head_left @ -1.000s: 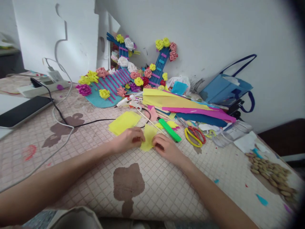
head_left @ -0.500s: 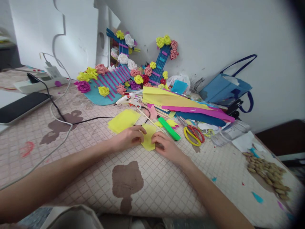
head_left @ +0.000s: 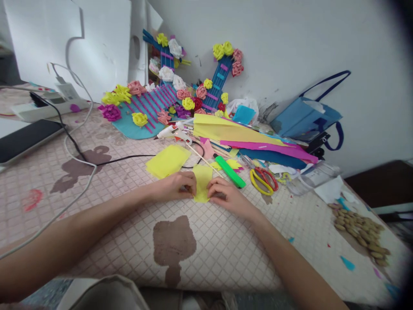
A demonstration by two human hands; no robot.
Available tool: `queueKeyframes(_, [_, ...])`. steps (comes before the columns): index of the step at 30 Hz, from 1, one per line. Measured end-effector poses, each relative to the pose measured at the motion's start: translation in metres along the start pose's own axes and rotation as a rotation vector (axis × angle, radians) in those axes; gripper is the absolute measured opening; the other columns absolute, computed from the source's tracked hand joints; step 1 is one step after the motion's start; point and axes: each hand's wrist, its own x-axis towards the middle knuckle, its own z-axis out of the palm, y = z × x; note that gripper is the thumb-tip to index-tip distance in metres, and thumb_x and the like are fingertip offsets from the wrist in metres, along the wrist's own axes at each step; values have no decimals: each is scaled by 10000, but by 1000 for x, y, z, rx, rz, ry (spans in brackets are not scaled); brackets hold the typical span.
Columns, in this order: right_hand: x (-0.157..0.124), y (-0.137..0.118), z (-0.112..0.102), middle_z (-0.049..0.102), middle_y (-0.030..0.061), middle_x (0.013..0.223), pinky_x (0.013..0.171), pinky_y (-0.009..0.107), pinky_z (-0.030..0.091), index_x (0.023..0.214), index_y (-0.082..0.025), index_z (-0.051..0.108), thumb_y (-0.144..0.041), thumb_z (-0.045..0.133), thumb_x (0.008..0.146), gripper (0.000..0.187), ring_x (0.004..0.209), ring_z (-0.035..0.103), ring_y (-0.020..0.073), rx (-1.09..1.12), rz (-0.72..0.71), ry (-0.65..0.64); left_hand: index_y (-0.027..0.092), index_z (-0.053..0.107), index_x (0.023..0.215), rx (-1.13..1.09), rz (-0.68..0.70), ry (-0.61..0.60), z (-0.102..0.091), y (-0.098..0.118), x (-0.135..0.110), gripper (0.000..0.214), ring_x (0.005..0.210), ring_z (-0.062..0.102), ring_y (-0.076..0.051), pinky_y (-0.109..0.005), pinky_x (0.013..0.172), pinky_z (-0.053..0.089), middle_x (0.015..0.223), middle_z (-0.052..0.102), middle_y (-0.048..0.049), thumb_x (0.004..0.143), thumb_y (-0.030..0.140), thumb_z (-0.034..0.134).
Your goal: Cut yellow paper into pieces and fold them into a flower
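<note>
A small sheet of yellow crepe paper (head_left: 202, 183) lies between my hands on the tabletop. My left hand (head_left: 178, 186) pinches its left edge with bent fingers. On the opposite edge, my right hand (head_left: 227, 193) pinches the paper between thumb and fingertips. A stack of yellow paper squares (head_left: 168, 161) rests just beyond my left hand. Past my right hand lies a green utility knife (head_left: 229, 171), with a thin wooden stick (head_left: 201, 157) slanting between it and the sheet.
A white hot glue gun (head_left: 176, 131), long folded crepe paper (head_left: 235, 131) and red-and-yellow scissors (head_left: 263, 181) lie beyond my hands. Paper-flower decorations (head_left: 145, 110) stand at the back. Peanuts (head_left: 359, 230) are piled at right; a white cable (head_left: 77, 185) crosses the left side.
Both hands have shifted slightly on the yellow sheet, which now looks narrower with straighter sides. The view has tilted a little.
</note>
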Motion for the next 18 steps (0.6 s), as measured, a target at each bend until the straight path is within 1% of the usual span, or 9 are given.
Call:
queueKeyframes(3, [1,2,1,548,44,985,810,334,471,864,-217,606,-123,573,796,121,950,545,179,14,12,21,123,624,781,-32,-23,-11,-2,1,1,70,735,540,-114,-211,637,431,841,575,-61,790,147,559])
queueKeyframes(5, [2,3,1,549,42,970,815,336,464,872,-215,604,-133,579,798,113,943,545,179,20,15,27,125,611,798,-51,-83,8,-2,2,1,63,704,532,-107,-208,612,419,820,580,-48,785,159,559])
queueKeyframes(8, [4,4,2,551,40,956,792,325,461,835,-210,608,-168,590,807,54,919,548,176,35,29,29,133,590,801,-60,-174,47,-1,2,2,67,657,521,-100,-208,582,400,779,583,-26,781,191,562])
queueKeyframes(11, [6,3,4,554,36,907,749,307,453,801,-200,603,-188,596,810,17,861,549,167,30,48,56,137,580,757,-20,-151,68,2,3,4,58,674,517,-104,-215,602,392,766,580,-22,781,180,551])
queueKeyframes(14, [9,0,9,541,28,852,696,287,439,766,-193,589,-184,595,810,45,801,536,156,-3,74,108,136,573,724,37,-119,84,6,3,5,62,667,501,-105,-218,605,383,743,564,-19,775,157,544])
queueKeyframes(16, [10,-2,12,532,24,830,674,280,430,748,-190,580,-175,595,805,61,777,528,152,-24,93,136,135,571,716,64,-130,96,7,4,5,60,661,495,-106,-220,604,382,729,553,-17,768,144,542])
queueKeyframes(18, [11,-2,14,529,23,820,667,278,427,739,-188,573,-168,597,798,67,775,526,152,-34,103,147,132,582,752,68,-140,86,4,4,4,58,671,500,-108,-221,611,390,748,554,-20,767,122,527])
